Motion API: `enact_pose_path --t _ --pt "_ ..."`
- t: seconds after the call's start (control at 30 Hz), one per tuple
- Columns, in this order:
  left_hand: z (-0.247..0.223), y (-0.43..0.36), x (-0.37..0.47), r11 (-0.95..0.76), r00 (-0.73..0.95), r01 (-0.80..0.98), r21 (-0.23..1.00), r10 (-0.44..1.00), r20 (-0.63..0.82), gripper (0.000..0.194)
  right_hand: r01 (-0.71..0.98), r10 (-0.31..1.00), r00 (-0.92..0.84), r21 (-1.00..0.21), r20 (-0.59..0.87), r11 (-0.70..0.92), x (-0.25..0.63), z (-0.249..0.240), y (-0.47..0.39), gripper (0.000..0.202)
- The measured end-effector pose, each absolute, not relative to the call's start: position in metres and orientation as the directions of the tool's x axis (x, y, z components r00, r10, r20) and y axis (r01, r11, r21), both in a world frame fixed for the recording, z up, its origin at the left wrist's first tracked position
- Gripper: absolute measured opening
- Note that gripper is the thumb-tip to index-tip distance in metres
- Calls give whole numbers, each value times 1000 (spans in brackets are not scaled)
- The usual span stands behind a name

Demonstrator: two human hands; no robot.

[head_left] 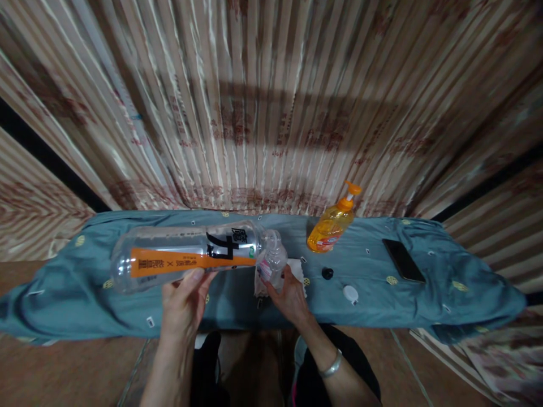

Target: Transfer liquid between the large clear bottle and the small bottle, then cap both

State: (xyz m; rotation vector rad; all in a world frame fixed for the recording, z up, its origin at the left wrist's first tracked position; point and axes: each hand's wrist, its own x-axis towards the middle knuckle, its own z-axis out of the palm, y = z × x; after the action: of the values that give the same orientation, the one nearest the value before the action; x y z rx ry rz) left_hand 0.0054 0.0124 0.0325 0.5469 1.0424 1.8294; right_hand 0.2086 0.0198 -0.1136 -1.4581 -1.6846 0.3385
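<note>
My left hand (186,297) is closed around the underside of a large clear plastic bottle (169,257) with an orange band and black lettering. The bottle lies nearly level, its base to the left and its neck to the right. At its mouth is a small clear bottle (275,257), which my right hand (288,297) grips low down between thumb and fingers. The two bottles meet or overlap at their openings; I cannot tell whether they touch. A pale cloth (298,271) lies on the table beneath the small bottle and is partly hidden.
A pump bottle of orange liquid (328,229) stands toward the back of the cloth-covered table (369,311). Right of my hands lie a black cap (327,273), a white round lid (350,293) and a dark phone (403,260). A pleated curtain (263,113) hangs behind.
</note>
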Motion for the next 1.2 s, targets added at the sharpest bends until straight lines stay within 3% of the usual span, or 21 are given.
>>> enact_pose_path --t 1.2 --pt "33 11 8 -206 -458 -509 836 887 -61 42 686 918 72 -688 391 239 209 -113 20 48"
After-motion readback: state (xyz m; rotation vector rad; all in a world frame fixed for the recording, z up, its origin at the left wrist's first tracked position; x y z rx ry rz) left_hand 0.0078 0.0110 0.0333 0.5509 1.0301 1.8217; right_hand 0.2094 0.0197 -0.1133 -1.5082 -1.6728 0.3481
